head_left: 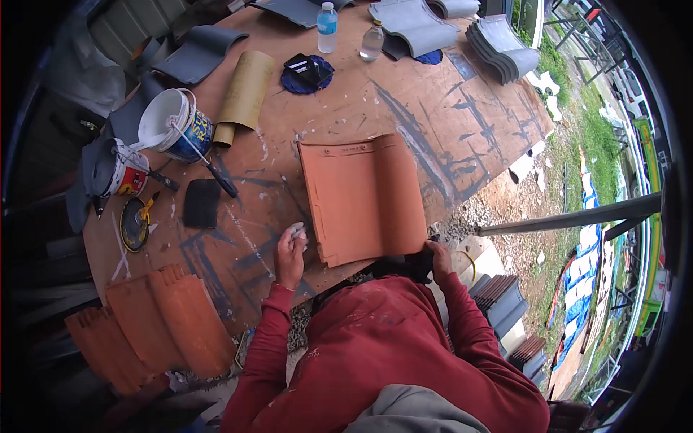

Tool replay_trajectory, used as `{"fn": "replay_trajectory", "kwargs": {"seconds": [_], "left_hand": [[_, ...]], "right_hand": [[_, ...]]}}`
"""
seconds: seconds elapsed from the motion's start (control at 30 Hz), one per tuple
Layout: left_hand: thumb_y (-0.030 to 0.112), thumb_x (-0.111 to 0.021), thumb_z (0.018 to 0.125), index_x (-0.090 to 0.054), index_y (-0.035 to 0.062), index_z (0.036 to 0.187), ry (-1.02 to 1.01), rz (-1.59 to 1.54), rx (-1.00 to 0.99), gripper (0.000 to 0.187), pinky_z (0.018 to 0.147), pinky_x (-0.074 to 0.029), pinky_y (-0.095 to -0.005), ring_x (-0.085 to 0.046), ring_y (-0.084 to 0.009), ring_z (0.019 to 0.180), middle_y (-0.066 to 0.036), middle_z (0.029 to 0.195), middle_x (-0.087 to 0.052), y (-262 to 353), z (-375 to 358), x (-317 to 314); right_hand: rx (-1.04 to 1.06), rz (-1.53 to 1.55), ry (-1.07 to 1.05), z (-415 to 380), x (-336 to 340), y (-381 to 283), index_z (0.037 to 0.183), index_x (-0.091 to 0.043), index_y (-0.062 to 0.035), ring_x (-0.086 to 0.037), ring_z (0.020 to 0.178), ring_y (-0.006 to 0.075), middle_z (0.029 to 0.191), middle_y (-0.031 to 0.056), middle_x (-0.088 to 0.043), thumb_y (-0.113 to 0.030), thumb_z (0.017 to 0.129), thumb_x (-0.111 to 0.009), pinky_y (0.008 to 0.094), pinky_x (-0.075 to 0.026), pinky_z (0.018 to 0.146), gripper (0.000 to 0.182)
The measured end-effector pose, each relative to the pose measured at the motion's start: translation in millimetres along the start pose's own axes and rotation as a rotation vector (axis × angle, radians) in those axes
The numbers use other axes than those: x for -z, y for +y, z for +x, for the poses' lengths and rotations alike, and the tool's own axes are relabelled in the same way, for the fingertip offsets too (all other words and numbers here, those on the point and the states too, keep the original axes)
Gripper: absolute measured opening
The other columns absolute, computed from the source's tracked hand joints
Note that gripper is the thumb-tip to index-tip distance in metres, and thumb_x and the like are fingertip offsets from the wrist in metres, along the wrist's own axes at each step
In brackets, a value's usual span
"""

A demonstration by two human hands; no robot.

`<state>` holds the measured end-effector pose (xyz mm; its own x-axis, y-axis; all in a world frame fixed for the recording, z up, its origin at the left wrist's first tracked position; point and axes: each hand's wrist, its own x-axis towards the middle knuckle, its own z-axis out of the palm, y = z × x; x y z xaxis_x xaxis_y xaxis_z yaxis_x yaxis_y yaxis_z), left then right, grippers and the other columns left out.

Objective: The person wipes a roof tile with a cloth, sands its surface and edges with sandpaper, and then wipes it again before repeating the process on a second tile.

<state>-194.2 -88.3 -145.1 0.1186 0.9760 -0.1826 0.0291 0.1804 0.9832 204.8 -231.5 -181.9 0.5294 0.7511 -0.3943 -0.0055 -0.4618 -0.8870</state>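
- Table (346, 101) outdoors, brown w/ grey paint streaks; grass (610, 144) & gravel off to the R side.
- Tile (350, 198), orange, flat on table at its nr edge, right in front of the person; raised rib along its R side.
- L hand (290, 258): just beside tile's L edge, fingers part curled, pale stuff at the tips; can't tell if it's gripping anything.
- R hand (439, 261): at tile's nr R corner, by sth dark; grip unclear. Hands well apart, tile btwn.
- L side of table: bucket (196, 137) w/ brush (222, 179) leaning out, small tub (131, 172), lid (135, 225), black pad (201, 203), tan roll (249, 94).
- Far side: 2 bottles (327, 36), grey tiles (415, 32), dark item on blue cloth (323, 85).
- Nr L corner: more orange tiles (191, 325), overlapping.
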Motion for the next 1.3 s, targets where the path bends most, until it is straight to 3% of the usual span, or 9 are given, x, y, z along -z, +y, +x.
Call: {"fn": "replay_trajectory", "kwargs": {"seconds": [0.1, 0.17, 0.3, 0.5, 0.63, 0.77, 1.1, 1.17, 1.3], "left_hand": [[0.026, -0.064, 0.105, -0.052, -0.0044, 0.142, -0.010, 0.157, -0.016, 0.050, 0.094, -0.053, -0.0313, -0.062, -0.0143, 0.110, -0.011, 0.121, -0.065, 9, 25, -25], [0.034, -0.070, 0.100, -0.047, -0.0066, 0.147, 0.168, 0.214, -0.119, 0.066, 0.103, -0.050, -0.0387, -0.061, -0.0240, 0.121, -0.018, 0.131, -0.063, -26, 41, -45], [0.045, -0.074, 0.094, -0.038, -0.0111, 0.153, 0.284, 0.382, 0.198, 0.089, 0.115, -0.043, -0.0442, -0.053, -0.0434, 0.138, -0.033, 0.147, -0.054, -23, 41, -72], [0.033, -0.070, 0.096, -0.049, -0.0123, 0.145, 0.320, 0.505, 0.284, 0.070, 0.111, -0.046, -0.0437, -0.059, -0.0434, 0.131, -0.034, 0.139, -0.060, -24, 39, -64], [0.029, -0.070, 0.096, -0.055, -0.0095, 0.138, 0.490, 0.675, 0.143, 0.058, 0.100, -0.052, -0.0459, -0.066, -0.0435, 0.118, -0.030, 0.127, -0.068, -21, -14, -55], [0.026, -0.072, 0.094, -0.058, -0.0114, 0.131, 0.483, 0.526, 0.501, 0.055, 0.092, -0.055, -0.0473, -0.069, -0.0452, 0.108, -0.030, 0.116, -0.070, 4, -85, -15], [0.024, -0.069, 0.094, -0.061, -0.0019, 0.123, 0.837, 0.687, 0.318, 0.040, 0.089, -0.055, -0.0526, -0.070, -0.0445, 0.104, -0.028, 0.102, -0.072, -34, -165, 143], [0.026, -0.066, 0.096, -0.058, 0.0002, 0.132, 0.678, 0.648, 0.549, 0.046, 0.091, -0.054, -0.0552, -0.068, -0.0457, 0.109, -0.029, 0.113, -0.070, -3, -151, 168], [0.027, -0.065, 0.099, -0.057, 0.0019, 0.143, 0.645, 0.993, 0.061, 0.051, 0.115, -0.042, -0.0473, -0.051, -0.0425, 0.138, -0.030, 0.147, -0.052, 51, -168, 150]], "right_hand": [[-0.169, 0.411, -0.030, 12, -18, -23, 0.109, -0.064, -0.0063, -0.060, 0.092, 0.0144, 0.100, 0.0028, -0.063, -0.038, 0.099, -0.068, 0.0322, -0.050, 0.083, 0.034], [-0.180, 0.251, -0.085, 32, -11, -10, 0.126, -0.054, -0.0032, -0.060, 0.089, 0.0161, 0.109, 0.0075, -0.060, -0.039, 0.095, -0.076, 0.0318, -0.051, 0.084, 0.052], [-0.140, 0.019, -0.416, 52, 9, -27, 0.131, -0.055, -0.0033, -0.063, 0.105, 0.0174, 0.119, 0.0081, -0.065, -0.038, 0.089, -0.082, 0.0313, -0.051, 0.091, 0.061], [-0.130, -0.154, -0.768, 58, 5, -84, 0.139, -0.052, 0.0001, -0.065, 0.108, 0.0185, 0.120, 0.0087, -0.067, -0.032, 0.087, -0.086, 0.0341, -0.052, 0.096, 0.070], [-0.148, -0.362, -1.035, 77, 0, -101, 0.137, -0.054, 0.0025, -0.064, 0.115, 0.0214, 0.125, 0.0128, -0.067, -0.037, 0.083, -0.088, 0.0360, -0.053, 0.100, 0.075], [-0.109, -0.533, -1.151, 62, -42, -120, 0.129, -0.057, 0.0058, -0.070, 0.104, 0.0236, 0.114, 0.0150, -0.071, -0.046, 0.079, -0.090, 0.0377, -0.056, 0.094, 0.079], [0.138, -0.700, -1.278, -44, -201, -108, 0.110, -0.069, 0.0067, -0.071, 0.090, 0.0209, 0.096, 0.0140, -0.075, -0.051, 0.081, -0.085, 0.0363, -0.056, 0.083, 0.066], [-0.004, -0.580, -1.347, -61, -221, -102, 0.111, -0.068, 0.0068, -0.067, 0.092, 0.0140, 0.101, 0.0081, -0.073, -0.050, 0.087, -0.082, 0.0332, -0.055, 0.083, 0.063], [0.524, -1.178, -1.024, -86, -237, -96, 0.107, -0.069, 0.0083, -0.074, 0.091, 0.0307, 0.094, 0.0258, -0.074, -0.060, 0.092, -0.069, 0.0427, -0.056, 0.082, 0.070]]}}
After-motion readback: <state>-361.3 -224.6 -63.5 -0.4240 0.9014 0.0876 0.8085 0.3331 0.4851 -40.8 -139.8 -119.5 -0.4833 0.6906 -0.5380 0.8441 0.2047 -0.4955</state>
